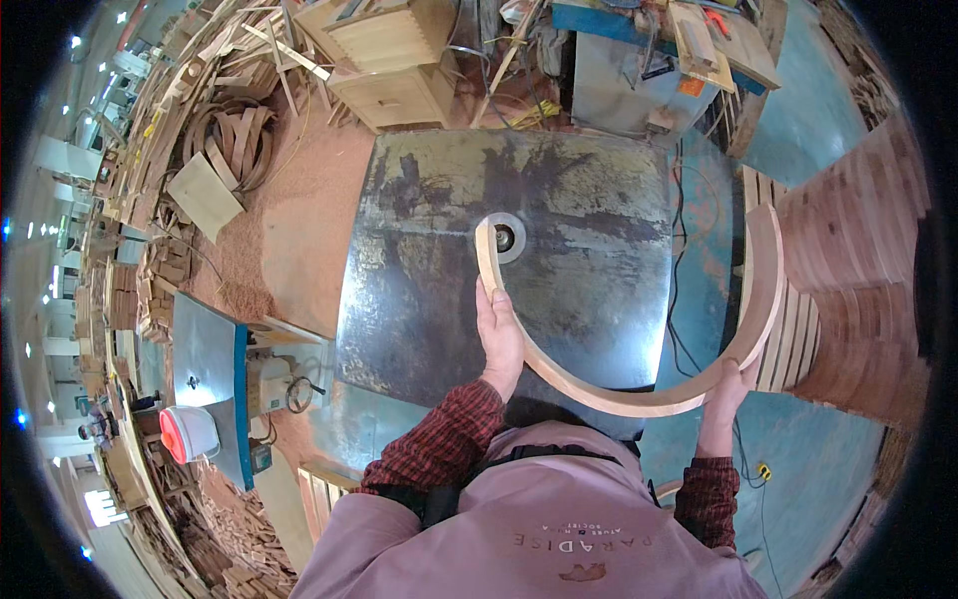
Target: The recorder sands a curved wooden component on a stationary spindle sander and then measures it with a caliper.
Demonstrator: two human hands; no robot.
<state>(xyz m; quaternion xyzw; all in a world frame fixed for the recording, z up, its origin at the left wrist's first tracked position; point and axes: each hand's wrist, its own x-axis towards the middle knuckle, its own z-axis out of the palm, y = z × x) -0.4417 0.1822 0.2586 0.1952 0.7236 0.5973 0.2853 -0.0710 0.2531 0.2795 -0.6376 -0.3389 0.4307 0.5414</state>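
A U-shaped curved wooden piece point(639, 404), pale and smooth, spans from the machine table to the right of it. Its left end rests beside the round spindle opening point(506, 238) in the worn metal machine table point(429, 309). My left hand point(501, 337) grips the left arm of the curve, fingers pointing away from me along its side. My right hand point(730, 387) is closed around the lower right bend, off the table's right edge. The far right end of the curve stands free in the air, near a tall stack of wood point(848, 250).
Slatted pallet wood point(788, 329) lies under the stack at right. At left stands a smaller machine table point(210, 349) with a white bucket point(198, 434) and a handwheel point(302, 393). Wooden boxes point(384, 60), sawdust point(299, 220) and curved offcuts point(239, 140) lie beyond. Cables point(679, 250) run along the right floor.
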